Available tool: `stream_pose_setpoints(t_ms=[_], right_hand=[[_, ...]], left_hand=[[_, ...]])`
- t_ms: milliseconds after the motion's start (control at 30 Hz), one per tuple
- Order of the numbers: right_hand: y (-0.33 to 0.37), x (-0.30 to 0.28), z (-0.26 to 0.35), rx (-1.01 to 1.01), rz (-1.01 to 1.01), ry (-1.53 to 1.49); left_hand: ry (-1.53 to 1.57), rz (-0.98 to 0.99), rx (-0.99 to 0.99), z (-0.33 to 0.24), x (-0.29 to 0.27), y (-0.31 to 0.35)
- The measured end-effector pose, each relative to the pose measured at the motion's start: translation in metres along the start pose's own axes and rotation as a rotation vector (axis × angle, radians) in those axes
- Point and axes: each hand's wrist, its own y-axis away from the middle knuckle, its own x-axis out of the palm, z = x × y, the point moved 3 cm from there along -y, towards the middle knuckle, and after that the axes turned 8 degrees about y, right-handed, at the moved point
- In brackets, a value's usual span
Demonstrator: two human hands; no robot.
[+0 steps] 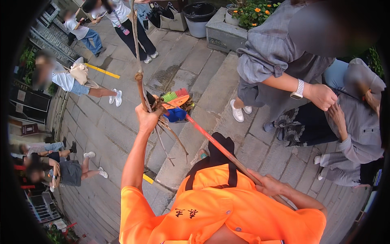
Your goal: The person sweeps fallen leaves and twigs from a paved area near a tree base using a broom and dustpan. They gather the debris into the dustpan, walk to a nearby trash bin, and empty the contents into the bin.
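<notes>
My left hand (pixel 147 118) is closed round a bundle of dry branches (pixel 139 77). The longest stem rises past the top edge of the view, and thin forked twigs (pixel 174 140) hang below the fist. At my right side, the fingers of my right hand (pixel 270 185) wrap a long red pole (pixel 211 139) that slants up and left. By the pole's far end is a broom head (pixel 175 97) with green and red bristles and an orange body, beside a blue piece (pixel 175 115), perhaps part of a dustpan. Leaves and the branches partly cover this end, so its joint cannot be made out.
Close on the right stands a person in a grey shirt (pixel 268 53), with others seated or standing behind. Several walkers (pixel 67 77) are along the left. A stone planter (pixel 225 34) and a lined bin (pixel 198 20) stand ahead. A stone step edge (pixel 203 122) crosses the paving.
</notes>
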Motion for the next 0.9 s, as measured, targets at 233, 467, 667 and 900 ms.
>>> stream_pose_setpoints(t_ms=[233, 467, 667, 900], right_hand=[[-0.075, -0.038, 0.016, 0.215, -0.042, -0.115], [-0.213, -0.073, -0.012, 0.087, -0.287, -0.135], [-0.297, -0.163, -0.01, 0.138, -0.359, -0.313], [-0.392, -0.294, 0.003, 0.169, -0.433, -0.356]], left_hand=[[0.1, 0.153, 0.008, 0.034, 0.046, -0.126], [-0.018, 0.257, 0.144, 0.127, 0.09, -0.288], [0.09, 0.38, 0.108, 0.147, 0.159, -0.434], [0.074, 0.406, 0.294, 0.136, 0.213, -0.61]])
